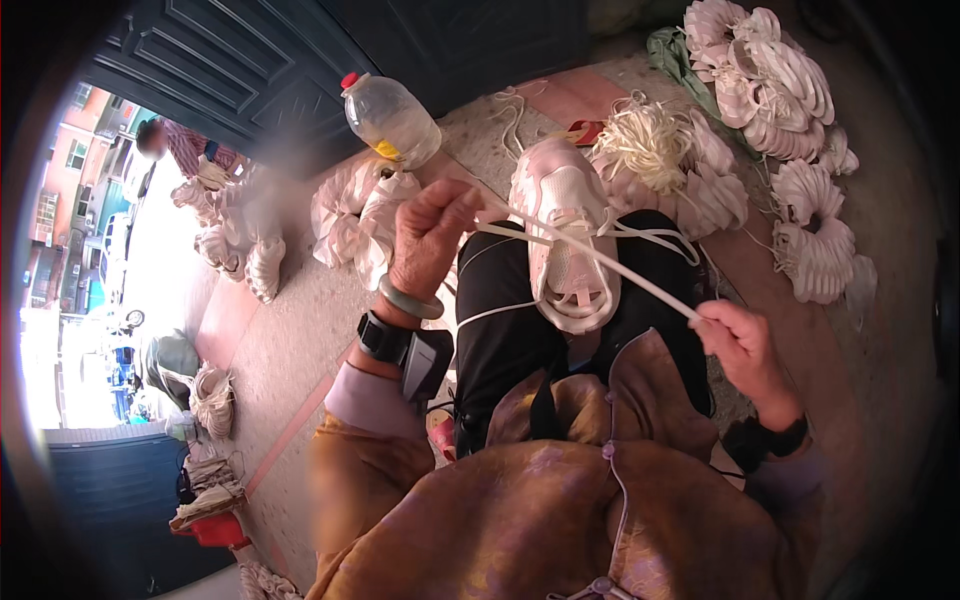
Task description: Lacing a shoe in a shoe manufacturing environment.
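A white and pale pink sneaker [562,180] rests across my thighs, its opening toward me. One white shoelace [650,287] is stretched taut over the sneaker, slanting down from my left hand to my right. My left hand [436,232], closed, grips the lace beside the sneaker's left side. Closer to me, my right hand [742,352] pinches the lace near its end, thumb against fingers. Another stretch of lace runs from the eyelets toward my left hand. On the sneaker's right side a loose loop of lace [655,235] lies over my knee.
Bundled laces [645,145] lie on sneakers just beyond my right knee. Stacked shoe parts [815,225] line the right side. A large clear bottle with a red cap [395,120] stands ahead-left, near pale shoe pieces [365,215]. Another person [190,150] sits at far left.
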A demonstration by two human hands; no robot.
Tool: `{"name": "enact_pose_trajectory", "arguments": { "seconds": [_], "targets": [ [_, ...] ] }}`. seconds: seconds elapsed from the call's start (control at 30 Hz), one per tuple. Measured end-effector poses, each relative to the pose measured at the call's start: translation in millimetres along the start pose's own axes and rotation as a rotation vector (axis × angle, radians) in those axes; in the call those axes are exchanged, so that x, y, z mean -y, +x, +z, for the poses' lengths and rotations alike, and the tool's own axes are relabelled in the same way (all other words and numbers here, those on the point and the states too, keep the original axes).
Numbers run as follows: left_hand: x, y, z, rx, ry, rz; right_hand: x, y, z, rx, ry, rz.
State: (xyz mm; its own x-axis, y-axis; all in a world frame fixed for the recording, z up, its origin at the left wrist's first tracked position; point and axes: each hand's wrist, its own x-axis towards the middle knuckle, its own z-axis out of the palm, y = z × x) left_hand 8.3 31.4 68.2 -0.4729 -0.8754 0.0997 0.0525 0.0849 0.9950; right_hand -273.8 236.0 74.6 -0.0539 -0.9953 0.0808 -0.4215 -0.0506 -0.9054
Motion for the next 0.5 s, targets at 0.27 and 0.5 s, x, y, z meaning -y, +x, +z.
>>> {"name": "enact_pose_trajectory", "arguments": {
  "seconds": [0.27,0.5],
  "targets": [
    [59.5,5.0,-17.7,-0.314,0.988,0.470,-13.6,47.5,62.9,0.118,0.033,-0.062],
    [23.0,-8.1,74.1,0.554,0.229,0.021,-16.6,77.9,91.0,0.112,0.146,-0.127]
  ]
}}
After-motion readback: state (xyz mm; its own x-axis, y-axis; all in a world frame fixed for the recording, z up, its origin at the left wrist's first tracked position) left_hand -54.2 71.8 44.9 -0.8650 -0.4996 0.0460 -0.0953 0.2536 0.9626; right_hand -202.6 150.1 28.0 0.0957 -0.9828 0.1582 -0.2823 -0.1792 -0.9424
